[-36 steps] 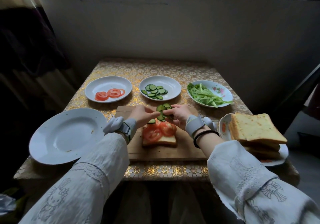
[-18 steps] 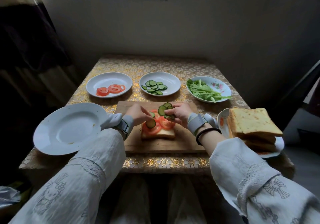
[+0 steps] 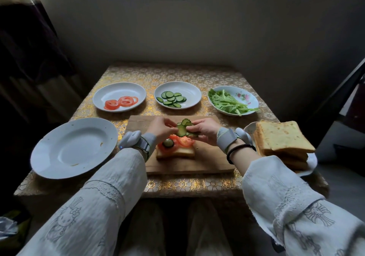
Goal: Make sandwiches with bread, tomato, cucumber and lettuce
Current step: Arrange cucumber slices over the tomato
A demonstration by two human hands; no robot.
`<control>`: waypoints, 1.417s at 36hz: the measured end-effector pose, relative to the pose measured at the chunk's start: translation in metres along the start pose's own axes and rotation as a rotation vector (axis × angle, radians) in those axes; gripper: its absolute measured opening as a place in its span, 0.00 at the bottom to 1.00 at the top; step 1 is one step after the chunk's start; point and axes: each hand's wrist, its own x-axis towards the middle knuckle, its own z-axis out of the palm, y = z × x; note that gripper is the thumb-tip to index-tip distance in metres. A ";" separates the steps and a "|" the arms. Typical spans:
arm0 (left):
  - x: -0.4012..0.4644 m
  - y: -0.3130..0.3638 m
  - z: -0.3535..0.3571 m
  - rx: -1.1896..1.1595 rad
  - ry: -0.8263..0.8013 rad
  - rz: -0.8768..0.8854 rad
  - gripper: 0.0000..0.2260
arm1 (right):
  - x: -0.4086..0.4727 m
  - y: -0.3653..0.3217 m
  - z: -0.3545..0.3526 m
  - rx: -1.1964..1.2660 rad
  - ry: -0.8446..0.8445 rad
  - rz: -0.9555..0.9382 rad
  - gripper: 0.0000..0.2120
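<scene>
Bare cutting board lies right of the bread slice; 3 plates crowd the far side.

A slice of bread lay flat on the board, topped with red tomato slices and one cucumber round. Just above it hung a small bunch of cucumber slices, overlapping and partly upright. Farther back on the counter, three plates held tomato rings, a heap of cucumber rounds and green lettuce leaves, while a stack of toasted bread sat on a plate at the right.
</scene>
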 end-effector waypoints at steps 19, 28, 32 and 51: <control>-0.008 -0.006 0.012 0.354 -0.051 0.212 0.09 | 0.004 0.008 -0.010 -0.047 0.015 -0.007 0.07; 0.006 -0.007 0.002 0.079 0.037 0.110 0.15 | 0.011 0.006 0.002 -0.172 -0.004 -0.024 0.20; 0.007 -0.007 0.001 -0.041 0.028 0.072 0.13 | 0.013 0.005 0.006 -0.225 -0.013 -0.026 0.20; 0.010 -0.013 0.008 0.350 0.126 0.061 0.10 | 0.025 0.004 0.007 -0.703 0.143 -0.104 0.17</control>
